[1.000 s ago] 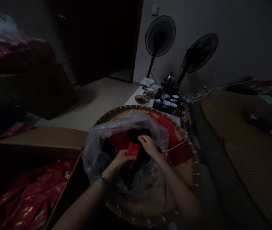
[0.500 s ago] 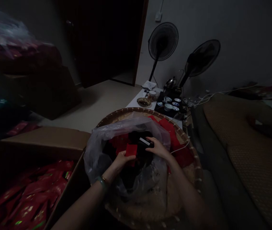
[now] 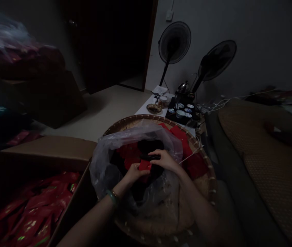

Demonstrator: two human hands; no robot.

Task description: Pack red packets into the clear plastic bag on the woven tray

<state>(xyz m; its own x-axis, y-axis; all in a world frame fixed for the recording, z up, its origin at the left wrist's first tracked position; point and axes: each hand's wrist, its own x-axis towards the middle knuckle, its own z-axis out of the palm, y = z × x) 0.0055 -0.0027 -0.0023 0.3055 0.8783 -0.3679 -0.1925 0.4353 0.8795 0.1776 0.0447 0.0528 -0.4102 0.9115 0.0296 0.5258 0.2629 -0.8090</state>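
My left hand (image 3: 135, 173) pinches a small red packet (image 3: 145, 165) between thumb and fingers, above the mouth of a clear plastic bag (image 3: 102, 147). My right hand (image 3: 163, 159) is closed around a slim black handheld device (image 3: 149, 157). The device lies across the packet's upper edge, and whether it clamps that edge I cannot tell. A white cord (image 3: 191, 156) runs from near my right wrist to the rim of the round woven basket (image 3: 187, 219). Inside the bag are more red packets (image 3: 129, 151) and dark contents too dim to make out.
On the left, an open cardboard box (image 3: 50, 145) holds many shiny red packets (image 3: 33, 209). Flat red pieces (image 3: 187, 147) lie at the basket's right. Beyond stand a tea tray (image 3: 174, 118) with cups and two fans (image 3: 174, 43). A woven mat (image 3: 269, 154) covers the right side.
My right hand has moved left and brought the black device onto the red packet, turning its white strip out of sight. My left hand has shifted slightly right with the packet.
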